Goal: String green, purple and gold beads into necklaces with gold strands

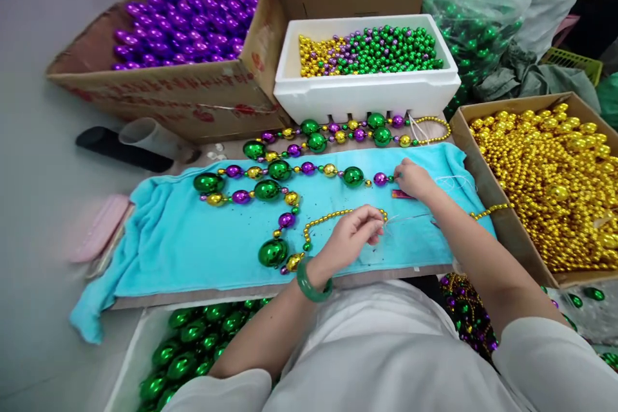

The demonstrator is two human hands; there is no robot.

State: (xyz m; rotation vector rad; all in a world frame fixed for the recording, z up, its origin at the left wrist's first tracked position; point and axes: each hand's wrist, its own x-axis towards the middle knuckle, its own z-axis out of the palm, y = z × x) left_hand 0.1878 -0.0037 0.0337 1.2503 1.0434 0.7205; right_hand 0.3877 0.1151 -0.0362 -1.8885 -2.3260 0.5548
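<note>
A strand of large green, purple and gold beads (pixel 279 170) winds across the turquoise towel (pixel 193 225). My right hand (pixel 410 179) is closed at its upper right end, fingertips against a small green bead beside a purple one. Below, my left hand (pixel 356 230) pinches the end of a thin gold bead chain (pixel 328 214) that joins the strand's lower end. Fine clear thread (pixel 408 217) trails rightward from the left fingertips. Under my right hand lies a small dark red object (pixel 402 194), partly covered. A green bangle (pixel 313 283) circles my left wrist.
Behind the towel lies another bead strand (pixel 317 142). A carton of purple beads (pixel 168 100), a white foam box (pixel 367 91) of small mixed beads and a carton of gold beads (pixel 512 199) border the workspace. A clear cup (pixel 145 135) lies at left. Green beads (pixel 193 335) fill a container below.
</note>
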